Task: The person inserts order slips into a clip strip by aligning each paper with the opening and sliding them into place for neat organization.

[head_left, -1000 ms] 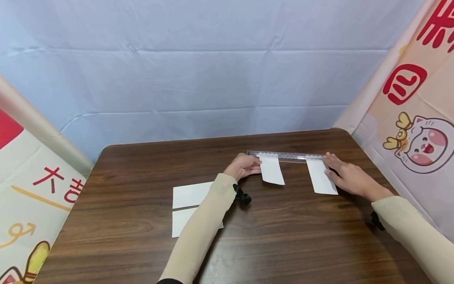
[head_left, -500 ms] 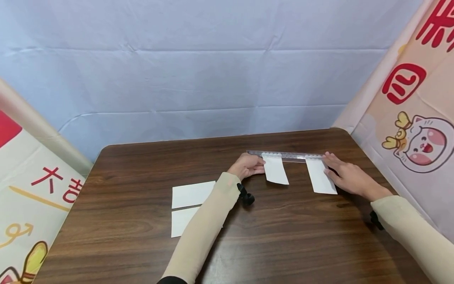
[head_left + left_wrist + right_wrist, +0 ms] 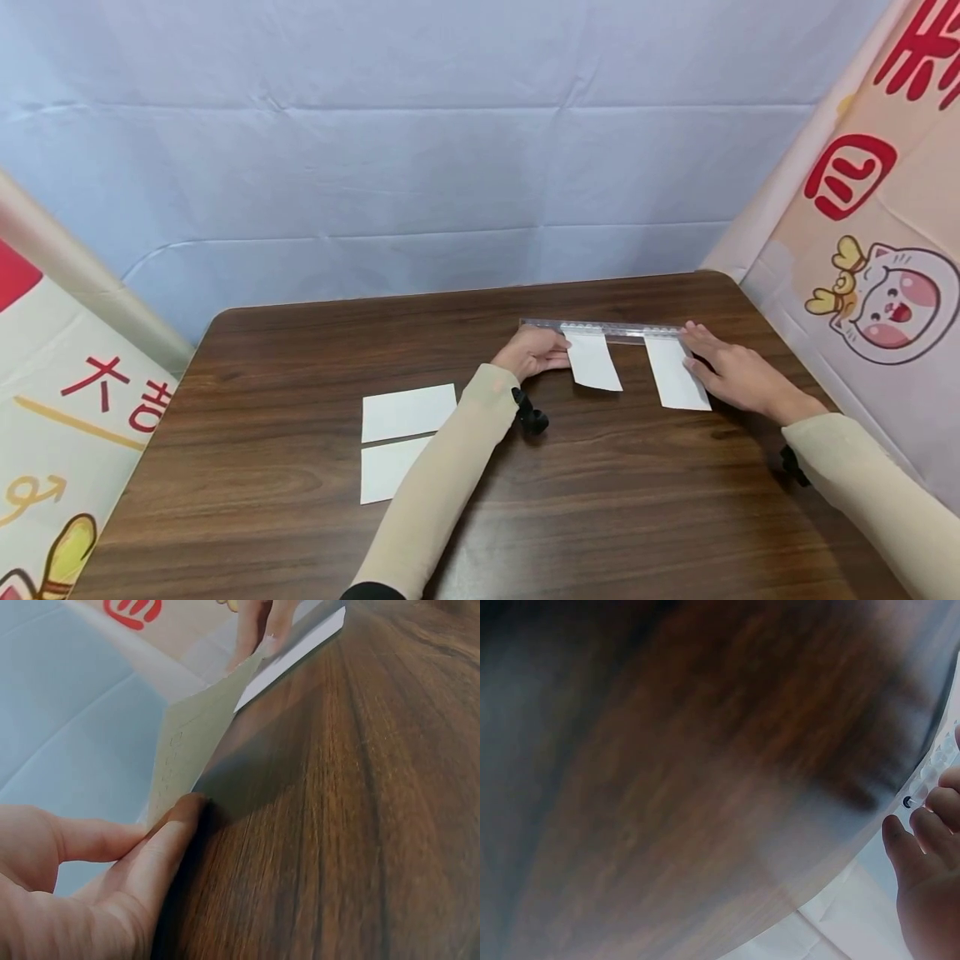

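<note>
A clear plastic ruler [image 3: 624, 333] lies near the back of the table. Two white paper slips overlap it with their top ends. My left hand [image 3: 534, 353] pinches the edge of the left slip [image 3: 592, 363] between thumb and fingers. In the left wrist view that slip [image 3: 187, 739] stands tilted up off the wood, its near side in shade. Over the ruler's right end rests my right hand [image 3: 738, 377], fingers straight, thumb by the right slip [image 3: 678, 379]. The right wrist view catches only part of this hand [image 3: 934, 870], at its edge.
Two more white paper slips lie one below the other left of centre, the upper slip [image 3: 408, 412] and the lower slip [image 3: 390, 468], partly under the left sleeve [image 3: 442, 475]. The brown wooden table [image 3: 285, 467] ends at a pale blue cloth backdrop [image 3: 420, 167].
My left hand has slid to the right along the ruler with the left slip, narrowing the gap to the right slip. The right hand has stayed in place.
</note>
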`<state>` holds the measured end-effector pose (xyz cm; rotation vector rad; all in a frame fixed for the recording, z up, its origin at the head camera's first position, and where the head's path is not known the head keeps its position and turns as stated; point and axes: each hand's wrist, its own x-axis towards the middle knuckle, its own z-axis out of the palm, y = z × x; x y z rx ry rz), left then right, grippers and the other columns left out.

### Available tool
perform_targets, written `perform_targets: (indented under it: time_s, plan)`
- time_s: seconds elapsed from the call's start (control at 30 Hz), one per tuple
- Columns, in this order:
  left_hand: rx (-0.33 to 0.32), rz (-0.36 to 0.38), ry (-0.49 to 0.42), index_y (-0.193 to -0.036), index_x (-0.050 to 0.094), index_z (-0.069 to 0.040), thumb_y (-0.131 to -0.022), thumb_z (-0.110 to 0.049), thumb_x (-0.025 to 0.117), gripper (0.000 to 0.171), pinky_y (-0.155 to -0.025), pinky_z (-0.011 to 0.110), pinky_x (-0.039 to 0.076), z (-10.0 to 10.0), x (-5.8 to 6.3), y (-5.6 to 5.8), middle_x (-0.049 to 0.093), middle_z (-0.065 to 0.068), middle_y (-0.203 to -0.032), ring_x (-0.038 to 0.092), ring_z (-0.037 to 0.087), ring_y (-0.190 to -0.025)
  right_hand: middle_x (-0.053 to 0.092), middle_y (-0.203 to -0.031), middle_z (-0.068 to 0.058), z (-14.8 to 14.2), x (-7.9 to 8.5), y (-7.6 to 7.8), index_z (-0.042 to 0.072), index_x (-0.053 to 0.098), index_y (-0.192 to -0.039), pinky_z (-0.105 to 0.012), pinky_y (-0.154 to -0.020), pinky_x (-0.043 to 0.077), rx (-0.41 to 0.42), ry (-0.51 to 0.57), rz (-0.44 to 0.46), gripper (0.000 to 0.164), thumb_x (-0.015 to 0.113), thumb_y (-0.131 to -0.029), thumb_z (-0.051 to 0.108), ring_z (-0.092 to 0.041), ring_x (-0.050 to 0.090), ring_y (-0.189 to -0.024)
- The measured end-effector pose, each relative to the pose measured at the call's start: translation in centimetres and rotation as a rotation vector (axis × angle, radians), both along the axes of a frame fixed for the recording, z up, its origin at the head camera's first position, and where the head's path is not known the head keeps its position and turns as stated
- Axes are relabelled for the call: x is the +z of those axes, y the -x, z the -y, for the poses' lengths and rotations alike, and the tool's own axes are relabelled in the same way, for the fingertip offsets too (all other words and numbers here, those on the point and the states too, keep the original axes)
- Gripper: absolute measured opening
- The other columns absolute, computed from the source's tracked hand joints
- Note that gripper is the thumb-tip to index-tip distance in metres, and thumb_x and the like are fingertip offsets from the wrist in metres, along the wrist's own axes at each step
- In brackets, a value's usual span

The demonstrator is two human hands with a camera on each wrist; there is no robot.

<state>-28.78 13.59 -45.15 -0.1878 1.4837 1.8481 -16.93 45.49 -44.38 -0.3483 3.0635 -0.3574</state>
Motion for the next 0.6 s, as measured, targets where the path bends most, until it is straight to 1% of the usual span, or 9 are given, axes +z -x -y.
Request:
perform_targets:
  time_s: [0.3,0.43,0.6]
  plan:
    - [-0.013,0.008,0.003,-0.14,0.057,0.012,-0.103,0.006,0.058,0.038,-0.113,0.043,0.056,-0.9,0.1,-0.2,0.063,0.031,-0.14,0.063,0.039,-0.134,0.031,-0.168,-0.03,0.0,0.0,0.0,-0.003,0.039,-0.16,-0.072,-0.118,0.036,0.001,-0.005,-0.003,0.061,0.05,-0.113,0.034,-0.052,0.033,-0.154]
    - [-0.026,0.002,-0.004,-0.14,0.056,0.014,-0.103,0.008,0.057,0.038,-0.114,0.044,0.055,-1.5,0.2,-0.3,0.062,0.032,-0.141,0.063,0.04,-0.135,0.03,-0.168,-0.03,0.0,0.0,0.0,-0.003,0.038,-0.16,-0.072,-0.118,0.036,-0.004,0.0,-0.004,0.061,0.05,-0.113,0.033,-0.051,0.033,-0.154]
    - [-0.018,-0.005,0.001,-0.138,0.058,0.013,-0.101,0.008,0.059,0.037,-0.111,0.044,0.058,-2.1,0.2,-0.4,0.066,0.032,-0.135,0.066,0.04,-0.13,0.031,-0.168,-0.031,0.1,-0.1,0.1,-0.004,0.039,-0.159,-0.072,-0.116,0.037,0.005,0.003,-0.017,0.061,0.051,-0.113,0.033,-0.051,0.033,-0.154]
